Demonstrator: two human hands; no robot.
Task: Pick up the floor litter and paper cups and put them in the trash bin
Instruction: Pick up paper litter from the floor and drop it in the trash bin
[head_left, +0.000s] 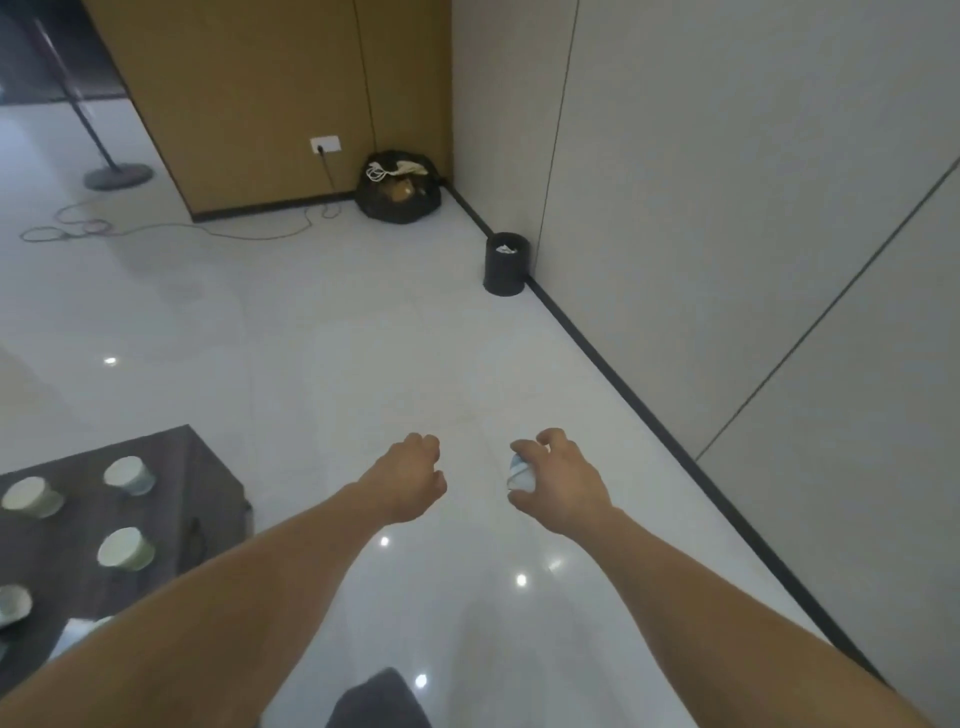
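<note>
Two hands out front over glossy floor (311, 338). Right hand (563, 480) curls fingers and thumb round crumpled white-blue paper cup (519, 473), carried low, likely bound for bin. Left hand (413, 475) curled, nothing visible inside. Trash bin (506, 265) stands well ahead against wall, paper already inside. Other paper cups (127, 548) wait on dark table (208, 467), lower left.

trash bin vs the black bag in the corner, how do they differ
The trash bin is a small, rigid, upright cylinder against the grey wall; the black bag is wider, soft and slumped in the corner. White paper shows in the bin's open top; cream and brown stuff shows in the bag's. Both are black and sit on the floor.
</note>
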